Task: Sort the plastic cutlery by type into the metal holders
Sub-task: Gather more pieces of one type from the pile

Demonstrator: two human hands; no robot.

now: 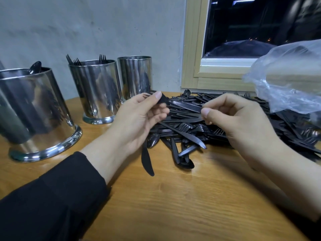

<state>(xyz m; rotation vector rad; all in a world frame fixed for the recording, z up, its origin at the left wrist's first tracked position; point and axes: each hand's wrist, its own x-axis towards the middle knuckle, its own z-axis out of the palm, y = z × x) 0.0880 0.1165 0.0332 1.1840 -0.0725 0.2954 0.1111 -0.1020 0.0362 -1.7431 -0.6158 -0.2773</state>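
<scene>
A heap of black plastic cutlery (217, 122) lies on the wooden table (156, 197). Both hands hover over the heap's left part. My left hand (137, 119) pinches one end of a black knife (184, 105) between thumb and fingers. My right hand (238, 119) pinches the knife's other end. Three shiny metal holders stand at the left: the near holder (34, 115) shows a spoon, the middle holder (97, 91) holds forks, and the far holder (135, 75) shows nothing above its rim.
A crumpled clear plastic bag (286, 80) lies over the heap's right side. Loose knives and spoons (173, 153) spill toward the front. A grey wall and a wooden window frame (192, 49) stand close behind the table.
</scene>
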